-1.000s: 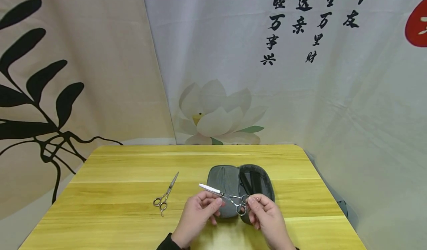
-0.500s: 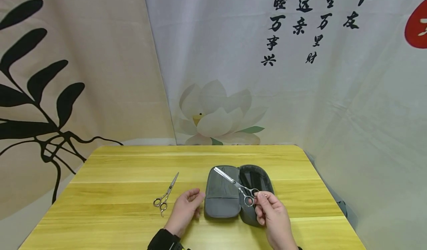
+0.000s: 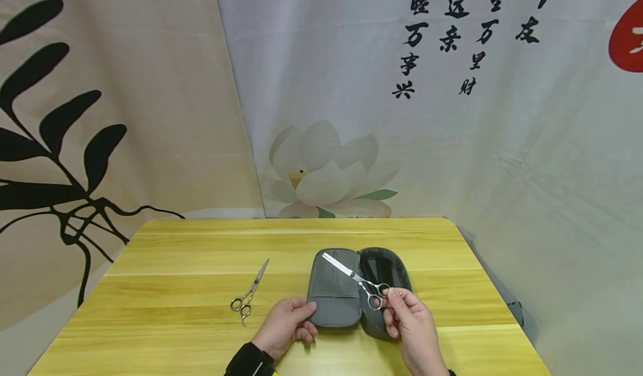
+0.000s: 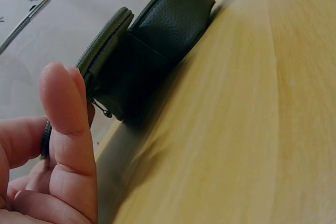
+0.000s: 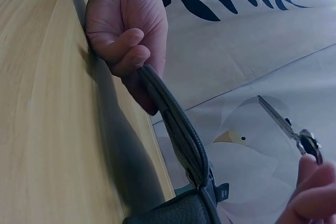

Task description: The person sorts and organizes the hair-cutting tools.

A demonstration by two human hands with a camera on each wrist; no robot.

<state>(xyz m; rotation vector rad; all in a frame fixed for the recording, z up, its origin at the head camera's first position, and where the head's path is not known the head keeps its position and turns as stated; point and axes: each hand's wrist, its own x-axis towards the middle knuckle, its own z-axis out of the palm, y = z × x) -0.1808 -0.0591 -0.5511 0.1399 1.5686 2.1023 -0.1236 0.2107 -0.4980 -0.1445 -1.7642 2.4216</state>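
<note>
A pair of silver thinning scissors (image 3: pixel 342 266) is held by its finger rings in my right hand (image 3: pixel 416 328), blades pointing up and left above the case. The grey zip case (image 3: pixel 335 313) lies spread apart on the table, a pocket across its left half. My left hand (image 3: pixel 285 324) pinches that half's lower left edge, thumb on top. The left wrist view shows the thumb and fingers (image 4: pixel 67 145) at the zipped rim, and this half tilts up off the table in the right wrist view. A second pair of scissors (image 3: pixel 257 283) lies left of my left hand.
Dark, glossy material (image 3: pixel 384 270) shows inside the case's right half. The wooden table (image 3: pixel 176 287) has its far edge close to a printed cloth backdrop (image 3: pixel 331 86).
My left hand let go of the thinning scissors, moved left, then took hold of the case's edge. My right hand shifted slightly right and turned the scissors more upward.
</note>
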